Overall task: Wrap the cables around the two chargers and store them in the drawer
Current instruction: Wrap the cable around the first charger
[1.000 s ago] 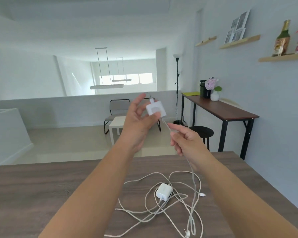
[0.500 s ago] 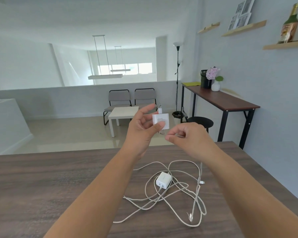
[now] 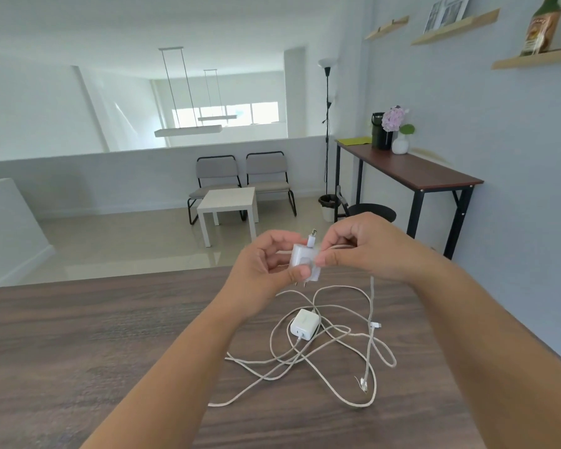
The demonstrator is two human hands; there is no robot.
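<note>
Charger in hand: a white wall charger [image 3: 303, 259] is held in the air above the far edge of the wooden table [image 3: 78, 335], its prongs pointing down and a white cable plug sticking up from its top.
Left hand: the left hand [image 3: 266, 267] grips the charger, thumb pressed on its front face, fingers curled behind it.
Right hand: the right hand [image 3: 366, 244] pinches the cable [image 3: 372, 286] against the charger's right side, fingers curled round it.
Change from half a second ago: both hands sit lower in the view and closer together; the right hand, then just apart from the charger, now touches it.
Cable: it drops from the right hand to the table.
Second charger: another white charger [image 3: 303, 325] lies flat on the table, below the hands, in the middle of a loose tangle of white cables [image 3: 321, 358].
Tangle: it lies in much the same loops as before.
Room behind: two grey chairs [image 3: 240, 176], a small white side table [image 3: 227, 202] and a dark desk [image 3: 412, 166] by the right wall.
</note>
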